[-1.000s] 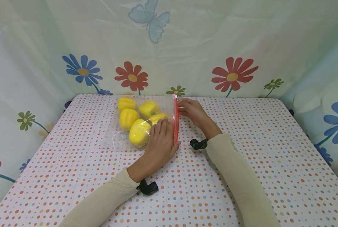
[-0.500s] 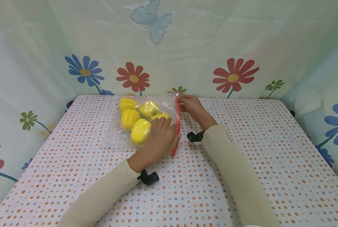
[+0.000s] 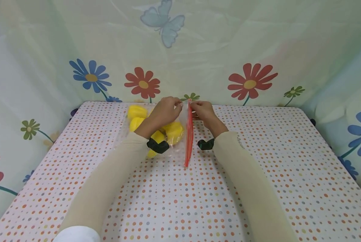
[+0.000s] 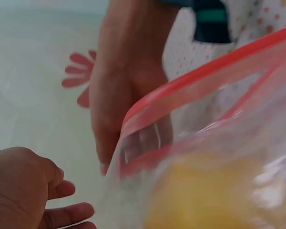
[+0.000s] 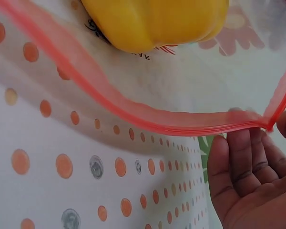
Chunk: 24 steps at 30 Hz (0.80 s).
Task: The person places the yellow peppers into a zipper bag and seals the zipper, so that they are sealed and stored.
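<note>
A clear zip bag [image 3: 175, 152] with a red zip edge [image 3: 189, 144] lies on its side, its mouth to the right. Several yellow bell peppers [image 3: 173, 131] are inside, partly covered by the left arm. My left hand [image 3: 166, 110] hovers over the bag's far part, thumb and fingers loosely bent beside the mouth; in the left wrist view those fingers [image 4: 69, 212] are apart, holding nothing. At the far end of the red edge, my right hand [image 3: 204, 111] pinches the corner. In the right wrist view the mouth gapes, showing one pepper [image 5: 157, 21] within.
A dotted cloth covers the table [image 3: 180, 201]. Behind its far edge hangs a flowered curtain [image 3: 198, 50], close to both hands. Black wrist cameras [image 3: 157, 146] sit under the wrists.
My left hand has lifted off the near part of the bag and moved to its far end. The right hand shifted slightly left onto the red edge. The near peppers have shifted.
</note>
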Each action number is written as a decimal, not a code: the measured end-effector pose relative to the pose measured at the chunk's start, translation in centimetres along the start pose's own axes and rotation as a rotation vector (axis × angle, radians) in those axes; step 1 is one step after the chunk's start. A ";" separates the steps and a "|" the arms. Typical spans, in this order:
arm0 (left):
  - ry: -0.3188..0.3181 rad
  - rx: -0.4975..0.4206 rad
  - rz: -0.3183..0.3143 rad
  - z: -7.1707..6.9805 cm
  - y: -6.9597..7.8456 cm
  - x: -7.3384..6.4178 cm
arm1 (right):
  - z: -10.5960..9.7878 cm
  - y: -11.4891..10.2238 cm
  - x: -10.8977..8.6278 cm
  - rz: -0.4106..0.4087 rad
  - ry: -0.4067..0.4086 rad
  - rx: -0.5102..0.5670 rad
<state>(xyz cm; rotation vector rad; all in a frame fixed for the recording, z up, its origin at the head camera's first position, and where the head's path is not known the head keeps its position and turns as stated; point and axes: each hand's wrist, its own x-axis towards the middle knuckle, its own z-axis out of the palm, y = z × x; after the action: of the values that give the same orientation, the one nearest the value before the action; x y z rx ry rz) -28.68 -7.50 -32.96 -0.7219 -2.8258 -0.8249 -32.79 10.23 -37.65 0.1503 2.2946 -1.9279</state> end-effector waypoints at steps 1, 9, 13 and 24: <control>-0.008 -0.019 -0.019 -0.1 -0.3 0.6 | 0.0 0.1 0.1 -0.008 0.009 0.003; -0.089 -0.042 -0.114 -0.4 -1.9 3.5 | 0.7 -0.1 0.2 -0.080 0.067 0.006; -0.154 -0.051 -0.119 0.0 -1.8 4.3 | 0.8 -0.4 0.0 -0.087 0.059 0.080; -0.123 -0.101 -0.136 0.4 -1.9 5.0 | 0.9 -1.0 -0.4 -0.101 0.018 0.169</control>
<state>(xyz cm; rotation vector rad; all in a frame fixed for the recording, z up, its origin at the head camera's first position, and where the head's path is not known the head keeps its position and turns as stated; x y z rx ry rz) -33.93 -6.66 -33.01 -0.6186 -2.9895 -0.9830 -32.51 9.15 -36.73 0.0705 2.1874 -2.1791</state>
